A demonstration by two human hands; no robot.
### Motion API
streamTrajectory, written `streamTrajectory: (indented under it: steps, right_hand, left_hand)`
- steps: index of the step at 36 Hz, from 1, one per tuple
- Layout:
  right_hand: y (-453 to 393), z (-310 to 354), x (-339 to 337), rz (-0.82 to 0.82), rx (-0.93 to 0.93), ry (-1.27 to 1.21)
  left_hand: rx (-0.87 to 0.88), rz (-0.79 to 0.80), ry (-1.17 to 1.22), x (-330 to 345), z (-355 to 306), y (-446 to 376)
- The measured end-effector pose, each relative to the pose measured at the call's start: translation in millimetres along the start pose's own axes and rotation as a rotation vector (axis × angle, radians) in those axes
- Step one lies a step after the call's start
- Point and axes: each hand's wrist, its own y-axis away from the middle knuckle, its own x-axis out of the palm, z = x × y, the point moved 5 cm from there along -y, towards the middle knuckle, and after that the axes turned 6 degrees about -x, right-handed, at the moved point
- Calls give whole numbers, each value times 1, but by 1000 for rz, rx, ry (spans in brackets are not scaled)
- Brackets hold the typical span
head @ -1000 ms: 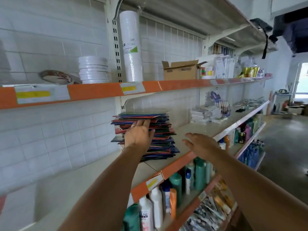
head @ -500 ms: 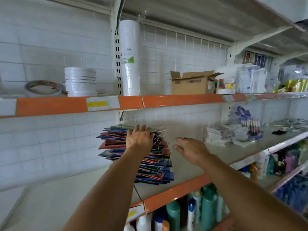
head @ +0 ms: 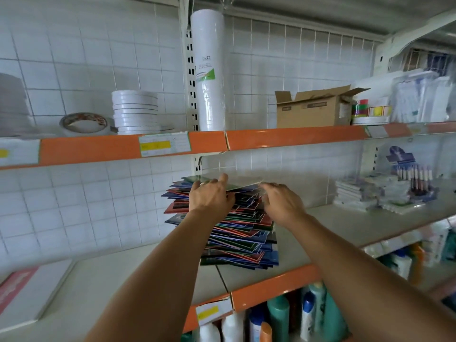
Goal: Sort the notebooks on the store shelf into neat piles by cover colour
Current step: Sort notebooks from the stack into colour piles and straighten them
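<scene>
A tall, untidy pile of notebooks (head: 237,240) with blue, red and green covers stands on the middle shelf (head: 138,287), its layers fanned out at odd angles. My left hand (head: 209,198) is at the pile's top left, fingers curled over the edge of the top green notebook (head: 237,185) and gripping it. My right hand (head: 281,203) is at the pile's upper right edge, fingers bent onto the top covers; the fingertips are blurred, so its grip is unclear.
The upper shelf (head: 291,138) holds tape rolls (head: 135,112), a white paper roll (head: 208,70) and a cardboard box (head: 313,109). Packaged stationery (head: 385,191) lies on the right of the middle shelf. Bottles (head: 278,317) stand on the shelf below. A red-and-white pad (head: 17,292) lies far left.
My right hand has moved left from open air onto the pile's upper right edge. My left hand has shifted up to the top notebook. The view has come closer to the pile.
</scene>
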Motion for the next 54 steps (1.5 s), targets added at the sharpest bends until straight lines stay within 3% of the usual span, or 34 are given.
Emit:
streamTrajectory:
  steps: [9, 24, 32, 40, 47, 54]
  right_hand:
    - [-11, 5, 3, 41, -25, 2]
    - [-22, -2, 7, 124, 73, -191]
    - [-21, 6, 2, 53, -87, 50]
    - [-19, 11, -7, -40, -238, 98]
    - [-12, 10, -18, 57, -258, -18]
    - [-8, 18, -20, 93, -393, 75]
  left_hand:
    - [47, -25, -182, -4, 0, -1]
    - [-34, -57, -184, -11, 6, 12]
    - [-79, -66, -285, -24, 1, 17]
    - [-183, -25, -254, -26, 6, 21]
    - [-222, -85, -165, -28, 11, 23]
    - [-181, -96, -108, -26, 11, 31]
